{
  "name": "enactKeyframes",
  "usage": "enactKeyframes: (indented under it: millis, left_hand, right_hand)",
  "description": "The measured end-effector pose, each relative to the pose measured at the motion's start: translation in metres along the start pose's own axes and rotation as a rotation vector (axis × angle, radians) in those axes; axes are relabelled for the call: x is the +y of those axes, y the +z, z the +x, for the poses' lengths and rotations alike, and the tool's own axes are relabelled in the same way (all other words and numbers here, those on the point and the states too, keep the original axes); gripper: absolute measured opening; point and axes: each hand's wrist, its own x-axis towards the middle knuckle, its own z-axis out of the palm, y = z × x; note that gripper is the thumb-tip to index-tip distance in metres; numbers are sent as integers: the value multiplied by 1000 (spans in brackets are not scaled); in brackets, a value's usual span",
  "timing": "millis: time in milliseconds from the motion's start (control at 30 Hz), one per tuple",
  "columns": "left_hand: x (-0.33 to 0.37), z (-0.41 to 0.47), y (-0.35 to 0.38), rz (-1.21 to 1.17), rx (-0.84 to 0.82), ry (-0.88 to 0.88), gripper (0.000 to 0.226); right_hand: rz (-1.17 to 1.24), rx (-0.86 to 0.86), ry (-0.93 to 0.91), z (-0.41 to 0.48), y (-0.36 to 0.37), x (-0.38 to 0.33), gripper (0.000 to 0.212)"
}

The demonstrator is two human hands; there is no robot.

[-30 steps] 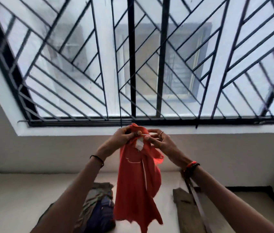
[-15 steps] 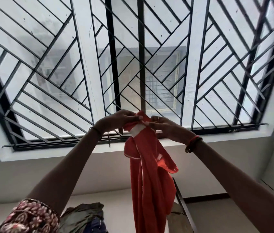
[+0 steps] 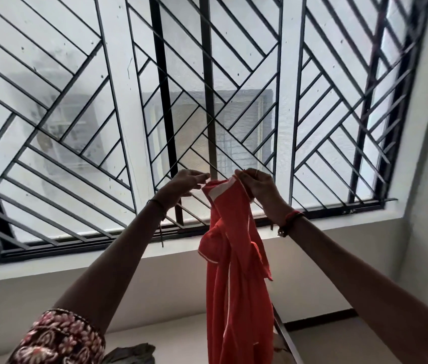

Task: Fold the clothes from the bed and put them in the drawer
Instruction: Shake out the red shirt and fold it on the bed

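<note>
A wide window fills most of the view, barred by a black metal grille (image 3: 164,101) of upright and slanted bars, with white frame posts between the panes. Its white sill (image 3: 50,264) runs aslant across the frame, and a plain pale wall (image 3: 155,298) drops below it to a dark skirting (image 3: 320,320) on the right.

Both bare forearms reach up and forward in front of the window. Between them hangs the red garment (image 3: 236,285), held high in the air by its top edge. It falls in long loose folds past the bottom of the frame. It has thin white seams, and a white patch shows at the top just under the fingers.

A strip of the pale bed (image 3: 176,342) shows at the bottom edge. A crumpled heap of dark olive clothes (image 3: 131,354) lies on it, left of the hanging garment and apart from it. A dark slanted rail (image 3: 283,334) passes behind the garment's lower right side; what it belongs to cannot be told.

A brown floral sleeve (image 3: 58,340) covers the left upper arm.

The right hand (image 3: 260,187) has its fingers curled tightly over the garment's top right part. The left hand (image 3: 181,185) pinches the top left corner between thumb and fingertips. The two hands are close together but not touching.

A thin black band (image 3: 156,203) circles the left wrist, and a red thread band (image 3: 292,216) circles the right.
</note>
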Motion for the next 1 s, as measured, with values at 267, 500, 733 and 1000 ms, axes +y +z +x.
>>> enactKeyframes:
  millis: [267,500,733,1000]
  left_hand:
    - [1,-6,22,-46,-151,96,26]
    - [-3,5,48,-121,-17,190,10]
    - [-7,24,39,-124,128,241,9]
    - [-12,38,40,-203,329,217,20]
  right_hand:
    - [-83,179,55,19,12,3,34]
    - [-13,105,60,27,20,-9,35]
    - [-18,4,167,25,16,-20,20]
    - [143,-281,254,-7,11,8,23]
